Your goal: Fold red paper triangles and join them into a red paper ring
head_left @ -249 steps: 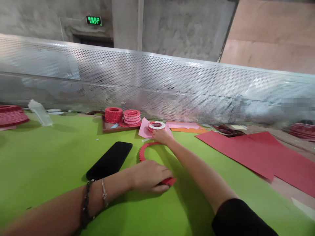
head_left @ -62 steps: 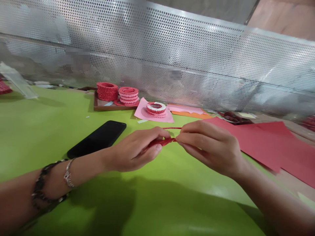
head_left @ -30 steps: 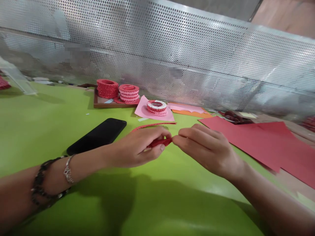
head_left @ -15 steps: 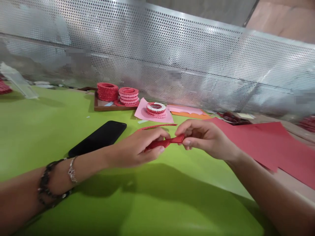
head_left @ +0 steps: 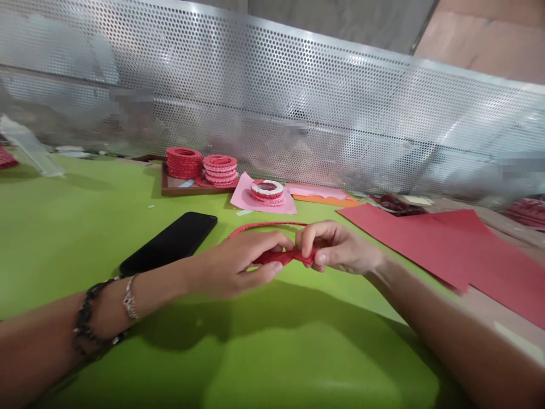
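A folded red paper strip (head_left: 283, 257) is held between both hands above the green surface, with a twist or fold near its middle. My left hand (head_left: 238, 264) pinches its left part between thumb and fingers. On the right end, my right hand (head_left: 336, 248) closes with thumb and index finger. A thin curved red band (head_left: 268, 224) arches just behind the hands; where its ends go is hidden by the fingers.
A black phone (head_left: 169, 243) lies left of my hands. Behind are a brown tray (head_left: 191, 190) with red and pink ring stacks, and a ring stack (head_left: 267, 193) on pink paper (head_left: 240, 196). Red sheets (head_left: 443, 244) lie right. A perforated metal panel (head_left: 272, 85) stands at the back.
My right hand has moved slightly left and down, nearer my left hand, still pinching the strip. The red band behind the hands now shows more of its curve.
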{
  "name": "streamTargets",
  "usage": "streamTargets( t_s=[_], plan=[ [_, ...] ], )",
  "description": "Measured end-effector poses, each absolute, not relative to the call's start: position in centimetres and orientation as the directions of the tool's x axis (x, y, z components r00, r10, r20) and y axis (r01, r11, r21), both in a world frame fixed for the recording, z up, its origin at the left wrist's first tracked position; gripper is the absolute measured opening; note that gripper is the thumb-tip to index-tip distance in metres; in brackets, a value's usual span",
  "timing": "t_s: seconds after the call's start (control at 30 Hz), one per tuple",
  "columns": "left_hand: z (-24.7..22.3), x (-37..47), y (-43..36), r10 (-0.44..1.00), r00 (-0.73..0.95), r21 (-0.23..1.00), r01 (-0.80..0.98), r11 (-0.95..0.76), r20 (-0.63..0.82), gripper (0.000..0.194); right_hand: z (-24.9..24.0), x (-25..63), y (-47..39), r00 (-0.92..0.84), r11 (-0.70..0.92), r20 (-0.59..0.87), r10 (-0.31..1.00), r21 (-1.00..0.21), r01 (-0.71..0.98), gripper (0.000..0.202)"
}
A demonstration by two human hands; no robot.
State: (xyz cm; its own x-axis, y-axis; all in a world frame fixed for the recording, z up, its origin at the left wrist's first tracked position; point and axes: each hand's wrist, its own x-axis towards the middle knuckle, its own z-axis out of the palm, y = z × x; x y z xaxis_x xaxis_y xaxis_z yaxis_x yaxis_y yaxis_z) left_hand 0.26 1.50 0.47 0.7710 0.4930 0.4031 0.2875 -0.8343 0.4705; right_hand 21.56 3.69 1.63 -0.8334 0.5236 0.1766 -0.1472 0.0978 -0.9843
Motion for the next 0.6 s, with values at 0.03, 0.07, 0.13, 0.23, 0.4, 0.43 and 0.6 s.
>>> streamTargets(
  t_s=[0.03, 0.07, 0.13, 0.23, 0.4, 0.43, 0.6],
  plan=[
    [0.4, 0.2, 1.5, 0.489, 0.774, 0.468, 0.286, -0.836, 0.403, 0.012, 1.6, 21.5, 3.7, -0.830, 0.091, 0.175, 0.529, -0.984, -0.150, 0.010],
    [0.4, 0.2, 1.6, 0.486, 0.777, 0.462, 0.287, -0.839, 0.401, 0.012, 1.5, 21.4, 3.7, -0.828, 0.084, 0.169, 0.534, -0.985, -0.148, 0.010],
    [0.3, 0.2, 1.6, 0.481, 0.785, 0.445, 0.295, -0.845, 0.392, 0.012, 1.4, 21.3, 3.7, -0.827, 0.077, 0.153, 0.541, -0.988, -0.132, 0.011],
    [0.4, 0.3, 1.5, 0.496, 0.784, 0.434, 0.325, -0.840, 0.373, 0.016, 1.4, 21.1, 3.5, -0.812, 0.087, 0.135, 0.568, -0.991, -0.104, 0.013],
    [0.2, 0.2, 1.7, 0.485, 0.785, 0.418, 0.321, -0.850, 0.385, 0.017, 1.3, 20.8, 3.3, -0.780, 0.115, 0.132, 0.612, -0.990, -0.078, 0.017],
    [0.1, 0.2, 1.7, 0.483, 0.788, 0.416, 0.320, -0.852, 0.383, 0.017, 1.2, 20.7, 3.3, -0.782, 0.125, 0.130, 0.609, -0.990, -0.067, 0.017],
    [-0.2, 0.1, 1.8, 0.519, 0.775, 0.444, 0.347, -0.826, 0.361, 0.018, 0.7, 20.3, 3.4, -0.753, 0.210, 0.161, 0.638, -0.977, -0.031, 0.018]
  ],
)
